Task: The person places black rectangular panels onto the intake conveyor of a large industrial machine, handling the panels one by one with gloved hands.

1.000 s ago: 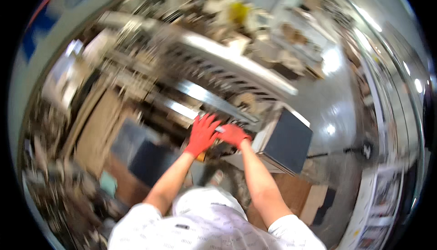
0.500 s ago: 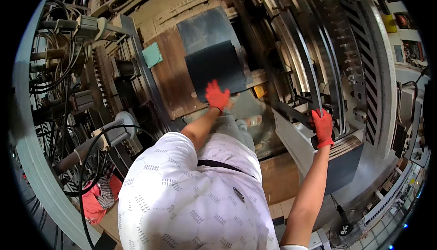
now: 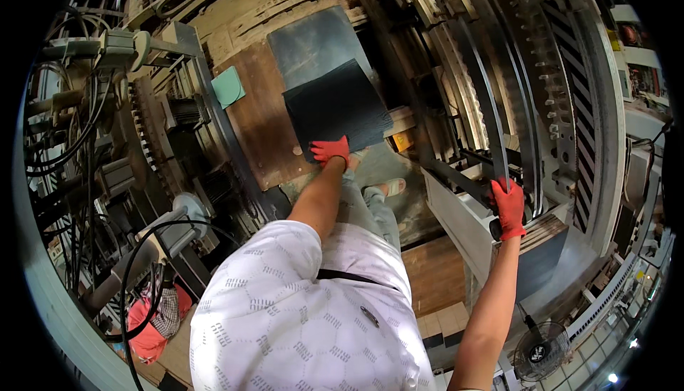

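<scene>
A stack of thin black sheets (image 3: 335, 102) lies on a grey plate (image 3: 317, 42) in front of me. My left hand (image 3: 330, 150), in a red glove, rests at the near edge of the stack, its fingers spread toward the left; whether any finger is under a sheet is hidden. Out to the right, my right hand (image 3: 508, 209), also red-gloved, is closed around the near end of a long metal bar (image 3: 494, 113) on the machine.
Machine rails (image 3: 463, 70) run along the right. Cylinders and black hoses (image 3: 92, 120) crowd the left. A mint-green pad (image 3: 229, 87) lies on the brown board (image 3: 256, 127). A fan (image 3: 541, 352) stands at lower right, with pink cloth (image 3: 149, 327) at lower left.
My left hand has slid toward me to the near edge of the black stack and turned, fingers now pointing left. My right hand keeps its hold on the bar.
</scene>
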`<state>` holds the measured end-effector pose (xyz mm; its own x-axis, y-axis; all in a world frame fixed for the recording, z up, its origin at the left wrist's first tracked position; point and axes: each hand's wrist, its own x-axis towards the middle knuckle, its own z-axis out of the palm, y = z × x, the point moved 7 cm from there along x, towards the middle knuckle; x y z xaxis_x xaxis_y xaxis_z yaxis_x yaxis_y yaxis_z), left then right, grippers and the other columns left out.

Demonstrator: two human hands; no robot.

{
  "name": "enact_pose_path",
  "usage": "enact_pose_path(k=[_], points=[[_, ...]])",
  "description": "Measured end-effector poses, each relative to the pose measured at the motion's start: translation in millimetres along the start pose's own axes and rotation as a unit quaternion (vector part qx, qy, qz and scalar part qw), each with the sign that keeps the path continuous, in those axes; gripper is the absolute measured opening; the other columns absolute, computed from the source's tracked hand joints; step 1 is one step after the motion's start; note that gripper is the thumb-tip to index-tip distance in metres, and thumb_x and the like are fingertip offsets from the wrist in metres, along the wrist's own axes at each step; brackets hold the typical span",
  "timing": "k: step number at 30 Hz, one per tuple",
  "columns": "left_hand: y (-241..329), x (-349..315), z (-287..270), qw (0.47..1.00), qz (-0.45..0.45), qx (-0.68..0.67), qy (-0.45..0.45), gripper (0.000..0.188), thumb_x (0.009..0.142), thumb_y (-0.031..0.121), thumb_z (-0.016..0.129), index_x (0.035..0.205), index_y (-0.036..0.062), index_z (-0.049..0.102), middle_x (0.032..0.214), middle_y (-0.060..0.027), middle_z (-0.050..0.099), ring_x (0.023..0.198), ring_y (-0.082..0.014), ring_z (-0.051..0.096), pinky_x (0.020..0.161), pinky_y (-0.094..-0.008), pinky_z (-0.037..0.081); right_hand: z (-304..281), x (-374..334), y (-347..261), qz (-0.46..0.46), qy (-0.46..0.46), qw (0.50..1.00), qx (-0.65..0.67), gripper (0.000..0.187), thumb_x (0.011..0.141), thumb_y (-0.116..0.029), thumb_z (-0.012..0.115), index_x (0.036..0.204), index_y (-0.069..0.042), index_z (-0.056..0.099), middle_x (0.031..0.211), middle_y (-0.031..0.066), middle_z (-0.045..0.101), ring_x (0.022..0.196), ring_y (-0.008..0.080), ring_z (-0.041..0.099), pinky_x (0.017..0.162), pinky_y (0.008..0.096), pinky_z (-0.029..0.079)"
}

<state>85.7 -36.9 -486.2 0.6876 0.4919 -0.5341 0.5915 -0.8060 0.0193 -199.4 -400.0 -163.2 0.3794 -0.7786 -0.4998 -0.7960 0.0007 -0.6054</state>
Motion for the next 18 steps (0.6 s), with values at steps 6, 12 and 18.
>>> enact_pose_path(k=[6, 12, 18], points=[[-2, -53, -26, 0.979, -0.122, -0.152, -0.054, 0.108, 0.064, 0.050, 0.086, 0.145, 0.0091, 0.027, 0.136, -0.0286, 0.040, 0.127, -0.0411, 0.044, 0.100, -0.0501, 0.044, -2, -1, 6, 0.019, 0.009, 1.000, 0.002, 0.021, 0.089, -0.018, 0.067, 0.077, -0.003, 0.059, 0.064, -0.0013, 0.055, 0.055, 0.0072, 0.053, 0.051, 0.0251, 0.043], [-47, 10, 46, 0.782, -0.146, -0.588, -0.145, 0.096, 0.069, 0.041, 0.086, 0.141, 0.0098, 0.031, 0.135, -0.0175, 0.044, 0.118, -0.0343, 0.051, 0.099, -0.0469, 0.045, -1, -1, -6, -0.003, 0.009, 1.000, -0.019, 0.023, 0.088, -0.019, 0.067, 0.074, -0.003, 0.058, 0.063, -0.0013, 0.056, 0.054, 0.0076, 0.052, 0.051, 0.0253, 0.042], [-72, 24, 8, 0.854, 0.251, -0.432, -0.150, 0.056, 0.082, 0.041, 0.076, 0.120, 0.0072, 0.053, 0.115, -0.0047, 0.056, 0.100, -0.0224, 0.055, 0.081, -0.0438, 0.050, -1, 1, 2, -0.015, -0.005, 0.999, -0.028, 0.023, 0.087, -0.020, 0.067, 0.074, -0.003, 0.059, 0.060, -0.0004, 0.056, 0.054, 0.0081, 0.052, 0.051, 0.0270, 0.041]])
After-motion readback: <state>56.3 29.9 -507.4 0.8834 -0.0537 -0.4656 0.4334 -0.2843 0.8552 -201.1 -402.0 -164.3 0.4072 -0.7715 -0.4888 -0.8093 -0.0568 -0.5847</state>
